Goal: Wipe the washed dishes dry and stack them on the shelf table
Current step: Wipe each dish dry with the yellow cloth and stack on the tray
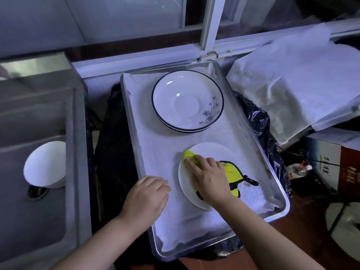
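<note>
- Currently the right hand [209,178] lies palm-down on a yellow cloth [232,172] with black edging, pressing it onto a white plate [208,150].
- Right fingers [194,162] are stretched nearly flat over the cloth, not wrapped round it.
- A folded tip of the cloth pokes out past the fingertips. The rest spreads out to the right of the hand, with a black loop at its edge.
- The white plate sits flat on a white liner [155,152] in the near-right part of a metal tray [281,191].
- Left hand [148,195] rests on the liner just left of the plate. Cannot tell if it touches the rim.
- Left fingers [161,184] are loosely curled and hold nothing.
- A stack of blue-rimmed dishes [187,100], the top one with a blue flower print, stands at the tray's far end, apart from the plate.
- Black plastic [259,121] shows beneath the tray on both sides.
- Left of the tray is a steel sink [76,133], with a white bowl [44,164] in it by the drain.
- Right of the tray is a worktop [292,84] draped in a white sheet.
</note>
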Demonstrator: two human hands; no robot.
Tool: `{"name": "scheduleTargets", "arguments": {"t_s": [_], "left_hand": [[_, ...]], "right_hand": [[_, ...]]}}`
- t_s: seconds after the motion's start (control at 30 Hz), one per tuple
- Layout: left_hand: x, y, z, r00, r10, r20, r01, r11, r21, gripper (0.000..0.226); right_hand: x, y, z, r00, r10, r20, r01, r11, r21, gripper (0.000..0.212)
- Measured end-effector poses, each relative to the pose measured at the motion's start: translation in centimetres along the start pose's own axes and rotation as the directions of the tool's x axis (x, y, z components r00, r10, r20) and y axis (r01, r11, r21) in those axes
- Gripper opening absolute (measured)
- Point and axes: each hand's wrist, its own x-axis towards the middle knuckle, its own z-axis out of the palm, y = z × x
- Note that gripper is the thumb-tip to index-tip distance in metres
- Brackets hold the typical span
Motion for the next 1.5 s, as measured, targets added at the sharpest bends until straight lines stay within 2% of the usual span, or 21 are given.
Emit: {"name": "scheduleTargets", "arguments": {"t_s": [0.2, 0.33, 0.4, 0.53, 0.63, 0.77, 0.9, 1.0, 1.07, 1.2, 1.4, 1.5], "left_hand": [[0.2, -0.4, -0.8, 0.997, -0.075, -0.015, 0.075, 0.997, -0.021, 0.026], [0.2, -0.8, -2.0, 0.996, -0.089, -0.018, 0.088, 0.996, -0.033, 0.026], [-0.2, -1.3, -2.8, 0.993, -0.114, -0.023, 0.112, 0.992, -0.049, 0.027], [-1.5, -3.1, -5.1, 0.985, -0.169, -0.017, 0.168, 0.984, -0.059, 0.029], [-3.4, -5.5, -7.4, 0.973, -0.232, -0.005, 0.232, 0.971, -0.053, 0.032], [-6.9, -10.8, -10.3, 0.940, -0.340, 0.021, 0.341, 0.939, -0.050, 0.034], [-11.1, -17.9, -13.7, 0.902, -0.430, 0.040, 0.431, 0.902, -0.006, 0.005], [-14.2, -23.5, -15.9, 0.850, -0.516, 0.106, 0.518, 0.855, 0.006, 0.018], [-17.1, -28.8, -16.8, 0.778, -0.614, 0.130, 0.617, 0.787, 0.022, 0.023], [-20.8, -38.2, -16.6, 0.545, -0.819, 0.177, 0.824, 0.563, 0.067, 0.029], [-23.3, -48.1, -12.1, 0.300, -0.896, 0.328, 0.941, 0.334, 0.050, 0.019], [-24.0, -50.6, -9.8, 0.199, -0.906, 0.374, 0.969, 0.239, 0.062, 0.022]], "right_hand": [[-3.6, -1.9, -0.7, 0.982, -0.185, -0.032, 0.188, 0.977, 0.104, 0.032], [-5.7, -2.6, -0.9, 0.965, -0.260, 0.033, 0.257, 0.963, 0.087, 0.045], [-6.4, -2.8, -1.6, 0.956, -0.285, 0.073, 0.280, 0.958, 0.065, 0.044], [-6.5, -3.9, -3.3, 0.959, -0.247, 0.142, 0.234, 0.967, 0.106, 0.040], [-5.2, -5.9, -4.9, 0.967, -0.216, 0.133, 0.192, 0.966, 0.173, 0.035], [0.0, -11.4, -7.7, 0.989, -0.149, 0.012, 0.141, 0.954, 0.265, 0.040], [7.4, -20.1, -9.1, 0.988, -0.100, -0.116, 0.136, 0.922, 0.363, 0.043], [12.2, -26.6, -8.6, 0.990, -0.004, -0.138, 0.079, 0.834, 0.546, 0.046], [16.0, -32.0, -7.0, 0.981, 0.036, -0.190, 0.087, 0.796, 0.598, 0.043], [22.1, -40.8, -2.4, 0.975, 0.103, -0.196, 0.063, 0.719, 0.692, 0.038], [26.4, -47.0, 5.2, 0.978, 0.194, 0.074, -0.174, 0.571, 0.802, 0.043], [26.9, -47.7, 7.9, 0.968, 0.219, 0.120, -0.230, 0.595, 0.770, 0.044]]}}
